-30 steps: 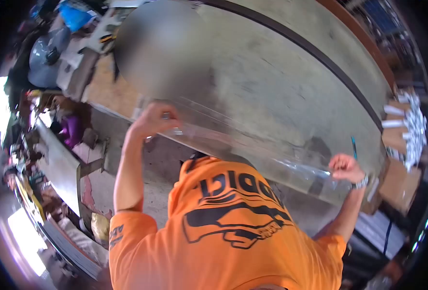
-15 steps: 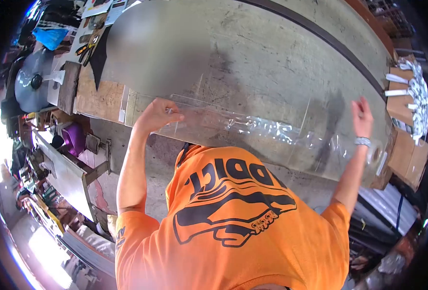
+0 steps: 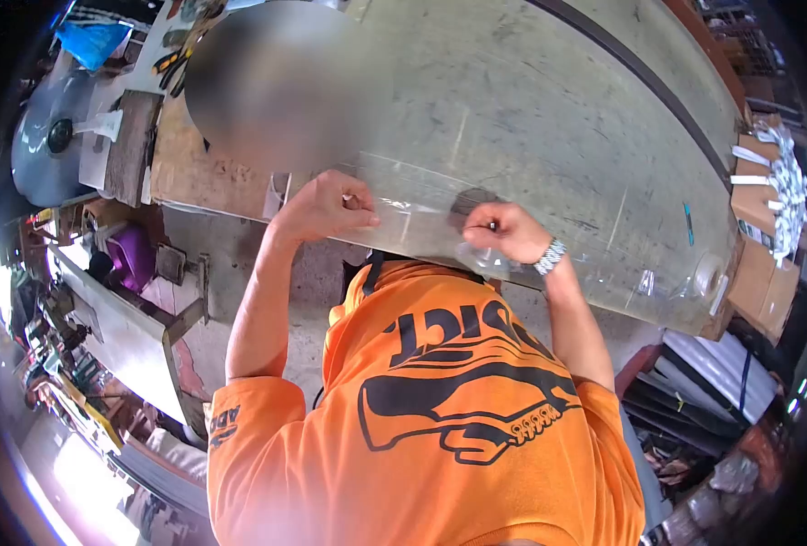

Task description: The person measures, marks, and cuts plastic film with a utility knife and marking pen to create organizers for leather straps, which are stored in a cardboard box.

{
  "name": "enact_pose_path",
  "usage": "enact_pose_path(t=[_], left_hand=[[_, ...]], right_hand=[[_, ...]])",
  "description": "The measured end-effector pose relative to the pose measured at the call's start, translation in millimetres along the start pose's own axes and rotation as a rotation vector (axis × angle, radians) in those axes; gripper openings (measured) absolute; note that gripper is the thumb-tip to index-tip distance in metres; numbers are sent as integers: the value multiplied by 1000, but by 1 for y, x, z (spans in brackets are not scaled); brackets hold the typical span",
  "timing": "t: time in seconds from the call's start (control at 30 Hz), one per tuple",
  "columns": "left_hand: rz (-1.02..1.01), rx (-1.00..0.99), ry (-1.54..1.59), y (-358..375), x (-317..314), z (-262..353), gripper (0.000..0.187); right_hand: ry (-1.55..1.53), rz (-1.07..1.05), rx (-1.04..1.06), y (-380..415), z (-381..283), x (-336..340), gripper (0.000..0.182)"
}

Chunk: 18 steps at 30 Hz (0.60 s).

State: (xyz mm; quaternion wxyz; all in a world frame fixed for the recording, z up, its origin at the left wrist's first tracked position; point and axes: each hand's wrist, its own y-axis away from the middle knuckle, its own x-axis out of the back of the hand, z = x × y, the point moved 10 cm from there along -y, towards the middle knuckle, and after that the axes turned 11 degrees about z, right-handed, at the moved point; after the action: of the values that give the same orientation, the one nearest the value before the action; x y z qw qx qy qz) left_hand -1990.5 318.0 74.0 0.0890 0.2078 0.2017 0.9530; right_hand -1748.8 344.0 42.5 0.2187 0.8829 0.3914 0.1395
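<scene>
A strip of clear plastic film (image 3: 405,207) lies along the near edge of the work table. At its left part, my left hand (image 3: 330,205) is closed in a pinch on the film's edge. My right hand (image 3: 508,235), with a metal band on the wrist, is also closed, fingertips together on the film. A loose fold of clear film bulges just under the right hand. Further right, a roll of clear film (image 3: 708,271) rests by the table's right end. A thin teal tool (image 3: 689,224) lies on the table behind the roll.
A cardboard box (image 3: 756,202) with white strips stands at the right end. A dark strip (image 3: 644,73) runs along the table's far side. Yellow-black handled tools (image 3: 171,65) and a fan (image 3: 59,135) are at the left. A blurred patch hides the table's upper left.
My right hand has moved left from near the roll, closing from loosely spread fingers onto the film. The teal tool now shows on the table. My left hand still pinches the film.
</scene>
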Motion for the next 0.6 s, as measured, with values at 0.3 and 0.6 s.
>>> enact_pose_path(t=[0.3, 0.6], left_hand=[[201, 41, 174, 12, 56, -55, 17], [305, 116, 168, 21, 100, -90, 15]], right_hand=[[77, 139, -122, -30, -29, -12, 24], [134, 189, -188, -7, -26, 23, 34]])
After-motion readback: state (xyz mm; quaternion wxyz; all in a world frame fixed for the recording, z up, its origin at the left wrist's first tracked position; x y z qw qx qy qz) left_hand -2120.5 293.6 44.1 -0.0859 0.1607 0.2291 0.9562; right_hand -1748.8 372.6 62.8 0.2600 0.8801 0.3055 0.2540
